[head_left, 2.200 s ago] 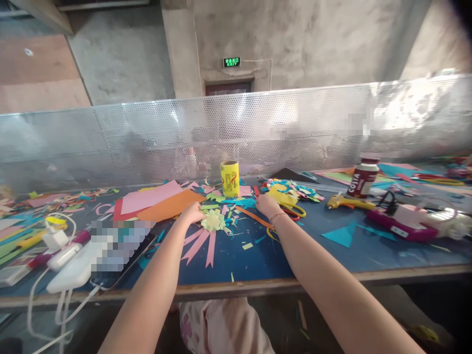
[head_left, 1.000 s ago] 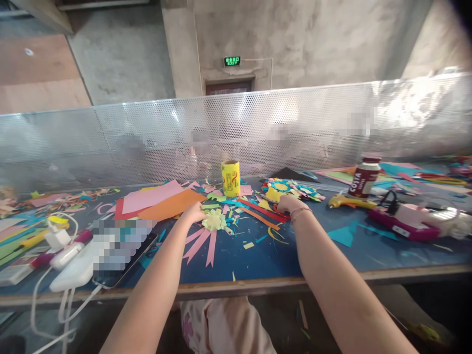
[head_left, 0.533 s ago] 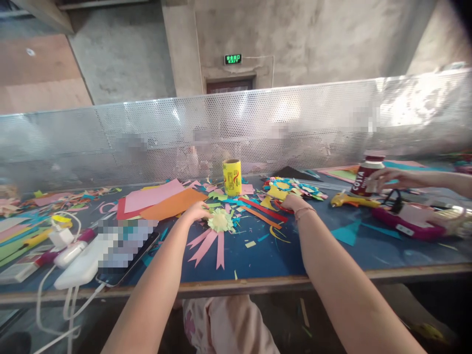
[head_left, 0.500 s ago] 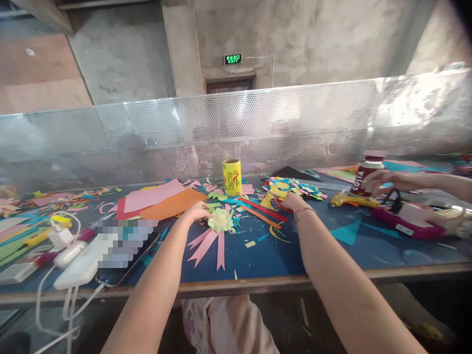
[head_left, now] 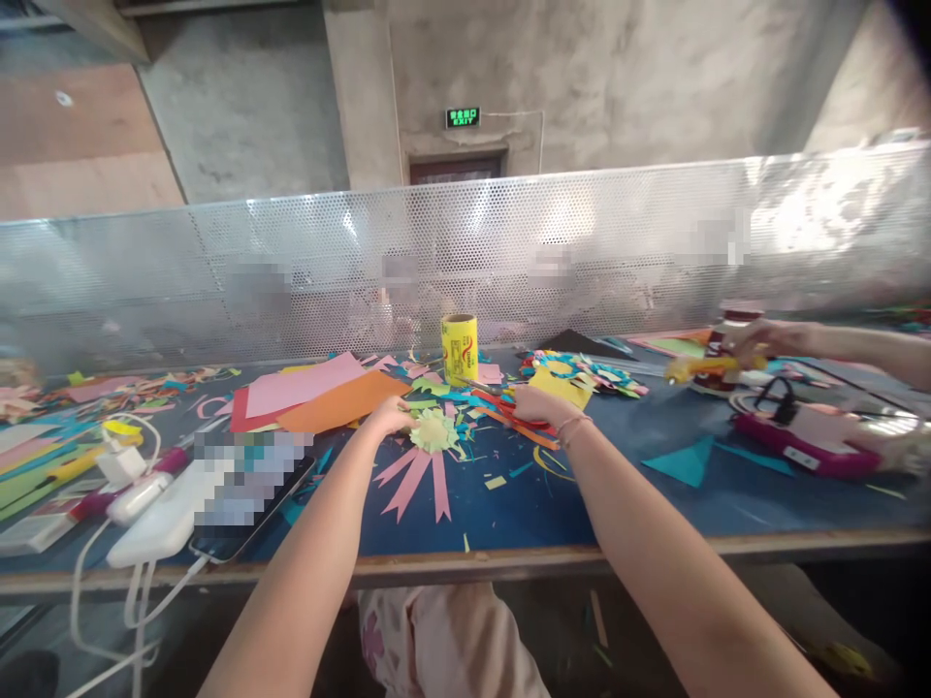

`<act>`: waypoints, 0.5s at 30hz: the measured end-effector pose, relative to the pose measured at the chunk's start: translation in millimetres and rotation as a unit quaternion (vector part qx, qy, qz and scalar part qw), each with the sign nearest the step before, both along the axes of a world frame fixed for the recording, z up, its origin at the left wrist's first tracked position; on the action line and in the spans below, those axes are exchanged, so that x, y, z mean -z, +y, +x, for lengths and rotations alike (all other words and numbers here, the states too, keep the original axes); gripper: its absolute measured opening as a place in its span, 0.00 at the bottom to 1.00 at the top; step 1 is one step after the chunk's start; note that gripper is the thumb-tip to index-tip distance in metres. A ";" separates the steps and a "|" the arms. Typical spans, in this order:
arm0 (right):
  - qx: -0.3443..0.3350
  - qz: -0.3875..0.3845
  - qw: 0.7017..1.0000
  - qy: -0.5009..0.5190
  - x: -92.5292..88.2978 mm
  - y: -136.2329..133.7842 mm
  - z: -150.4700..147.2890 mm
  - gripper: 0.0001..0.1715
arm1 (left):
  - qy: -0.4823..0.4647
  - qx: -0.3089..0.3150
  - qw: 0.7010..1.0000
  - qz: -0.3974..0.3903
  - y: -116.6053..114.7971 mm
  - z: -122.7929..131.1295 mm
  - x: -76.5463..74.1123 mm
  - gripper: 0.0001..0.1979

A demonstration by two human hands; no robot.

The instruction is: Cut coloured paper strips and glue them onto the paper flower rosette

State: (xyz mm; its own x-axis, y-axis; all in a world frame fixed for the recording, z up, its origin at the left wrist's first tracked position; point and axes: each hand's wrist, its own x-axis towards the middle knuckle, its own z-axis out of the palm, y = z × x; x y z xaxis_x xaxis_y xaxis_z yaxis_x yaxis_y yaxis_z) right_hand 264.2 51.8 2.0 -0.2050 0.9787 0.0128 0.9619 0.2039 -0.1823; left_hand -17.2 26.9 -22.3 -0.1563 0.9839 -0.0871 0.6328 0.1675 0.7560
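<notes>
On the blue table lies a paper rosette (head_left: 434, 432), with a pale yellow-green ruffled centre and pink forked tails (head_left: 414, 490). My left hand (head_left: 391, 417) grips it by its left edge, fingers bent, the fingertips partly hidden. To the right, my right hand (head_left: 539, 405) is closed round red-orange handled scissors (head_left: 518, 424); their blades point left towards the yellow tape roll (head_left: 461, 349). Red and orange paper strips lie under that hand. A yellow paper sheet (head_left: 560, 386) is just behind it.
Pink paper (head_left: 302, 383) and orange paper (head_left: 345, 402) lie left of centre. A phone (head_left: 254, 509) and a white power bank (head_left: 156, 519) with cables sit front left. At right, another person's hand (head_left: 756, 339) holds a yellow glue gun (head_left: 702, 368) by a bottle. A perforated metal screen (head_left: 327, 281) stands behind.
My right hand has moved left with the scissors, closer to the tape roll. My left hand stays at the rosette. The other person has lifted the glue gun off the table.
</notes>
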 end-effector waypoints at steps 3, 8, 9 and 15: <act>0.007 -0.028 1.000 -0.008 -1.1 -0.2 2.2 0.11 | -0.024 0.023 0.999 0.015 0.2 -2.3 -1.0 0.26; 0.013 -0.039 0.999 0.015 -8.6 -3.7 4.6 0.13 | -0.031 0.033 0.997 0.068 0.6 -1.8 -4.0 0.21; 0.008 -0.042 0.999 0.021 -9.7 -4.8 3.5 0.14 | -0.025 0.039 0.995 0.085 1.0 -0.7 -4.0 0.19; -0.020 -0.049 0.998 -0.029 -4.7 -8.4 -17.5 0.24 | 0.004 0.081 0.988 0.134 4.2 5.6 0.1 0.14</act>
